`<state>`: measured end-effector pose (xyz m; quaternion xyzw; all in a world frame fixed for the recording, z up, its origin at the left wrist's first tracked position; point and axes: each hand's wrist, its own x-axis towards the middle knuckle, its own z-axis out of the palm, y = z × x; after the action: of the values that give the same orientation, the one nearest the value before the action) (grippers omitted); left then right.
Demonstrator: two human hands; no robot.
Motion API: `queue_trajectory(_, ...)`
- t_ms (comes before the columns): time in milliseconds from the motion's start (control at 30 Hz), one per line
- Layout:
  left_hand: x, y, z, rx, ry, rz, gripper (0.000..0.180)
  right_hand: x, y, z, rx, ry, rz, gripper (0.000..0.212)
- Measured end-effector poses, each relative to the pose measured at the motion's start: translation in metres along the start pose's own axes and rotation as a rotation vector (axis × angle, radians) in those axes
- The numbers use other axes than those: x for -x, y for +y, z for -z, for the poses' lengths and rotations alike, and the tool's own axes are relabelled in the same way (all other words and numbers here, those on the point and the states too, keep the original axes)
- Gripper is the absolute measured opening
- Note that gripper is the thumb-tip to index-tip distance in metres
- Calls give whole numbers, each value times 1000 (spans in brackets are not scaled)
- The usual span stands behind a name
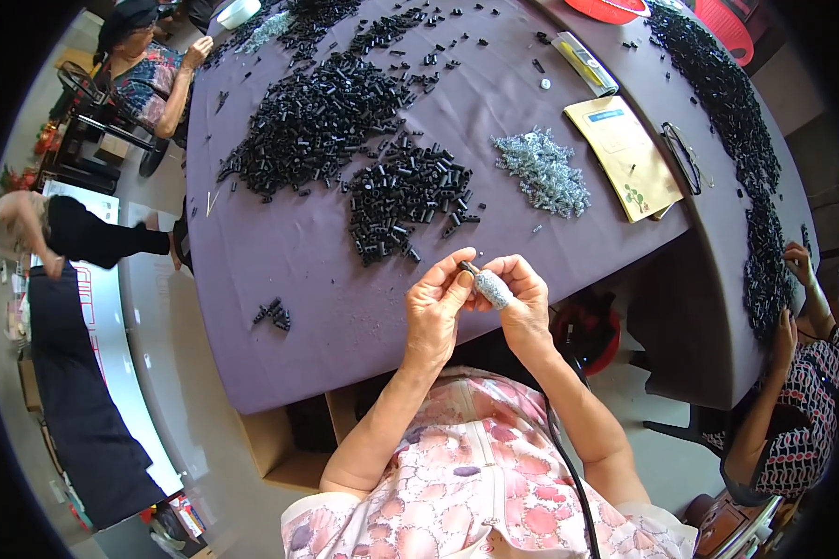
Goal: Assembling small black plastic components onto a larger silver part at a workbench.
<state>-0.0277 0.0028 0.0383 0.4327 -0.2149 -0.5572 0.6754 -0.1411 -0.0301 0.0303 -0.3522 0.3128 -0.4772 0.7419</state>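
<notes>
Above the table's near edge, my two hands meet with fingertips close together. My left hand (435,307) pinches a small black tubular part (467,267) between thumb and finger. My right hand (524,303) is closed around a rounded, grey speckled thing (492,290); its kind I cannot make out. Beyond my hands lies a heap of small black tubular parts (405,200), with a larger black heap (308,121) behind it. To the right is a pile of small translucent parts (543,172). A few black parts (273,315) lie together at the near left.
A purple-grey cloth covers the table (345,345). At the right lie a yellow booklet (622,158), eyeglasses (685,156) and a clear case (584,63). A long black heap (732,140) runs down the far right, near a co-worker's hands (792,270). Another person (144,79) sits at the far left.
</notes>
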Motion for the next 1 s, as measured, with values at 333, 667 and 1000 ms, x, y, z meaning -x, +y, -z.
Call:
queue_trajectory(333, 1, 3, 6, 177, -81, 201, 27, 4, -1, 13, 219, -40, 88, 25)
queue_trajectory(667, 6, 6, 10, 104, -144, 198, 41, -12, -20, 22, 778, -425, 256, 44)
queue_trajectory(1000, 10, 2, 11, 361, -99, 323, 34, -4, -11, 23, 461, -349, 200, 35)
